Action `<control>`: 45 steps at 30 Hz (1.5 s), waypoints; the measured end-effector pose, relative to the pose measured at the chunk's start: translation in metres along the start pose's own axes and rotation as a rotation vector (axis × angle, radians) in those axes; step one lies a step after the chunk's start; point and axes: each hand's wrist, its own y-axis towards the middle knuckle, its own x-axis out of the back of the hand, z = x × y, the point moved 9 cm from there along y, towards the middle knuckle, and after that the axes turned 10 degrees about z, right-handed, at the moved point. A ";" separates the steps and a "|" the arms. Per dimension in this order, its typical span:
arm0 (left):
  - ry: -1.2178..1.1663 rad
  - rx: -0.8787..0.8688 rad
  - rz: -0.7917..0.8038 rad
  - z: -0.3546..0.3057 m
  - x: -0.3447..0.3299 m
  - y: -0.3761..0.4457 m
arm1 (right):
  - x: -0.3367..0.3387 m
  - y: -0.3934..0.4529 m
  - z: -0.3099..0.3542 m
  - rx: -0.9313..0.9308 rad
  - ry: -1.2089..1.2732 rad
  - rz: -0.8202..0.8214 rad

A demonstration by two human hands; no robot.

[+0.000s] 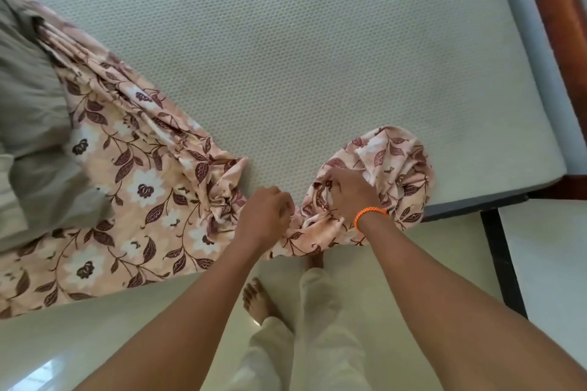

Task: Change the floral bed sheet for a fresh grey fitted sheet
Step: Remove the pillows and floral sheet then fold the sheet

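Most of the floral bed sheet [133, 187] is already pulled off the mattress [317, 57] and lies bunched to the left of the left hand [265, 216] — a grey cloth [31, 124] beside it may be the fresh sheet, not put on yet. The left hand's fingers are curled around a twist of the sheet. Just to its right, the right hand [347, 190] — orange band [370, 214] on its wrist — grips the last bundle near the mattress corner.

Glossy pale floor [104, 343], wooden bed frame [552, 25], bare mattress [317, 57]
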 end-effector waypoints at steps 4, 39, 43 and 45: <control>0.199 0.019 -0.141 0.006 0.009 0.004 | 0.020 0.009 0.005 0.053 -0.328 -0.095; 0.665 0.409 0.468 0.318 0.131 -0.066 | -0.276 0.038 0.353 0.198 -0.068 0.800; 0.670 0.354 0.470 0.316 0.139 -0.075 | -0.280 0.036 0.360 0.100 -0.039 0.799; 0.607 0.267 0.327 0.311 0.148 -0.076 | -0.259 0.043 0.359 0.057 -0.016 0.606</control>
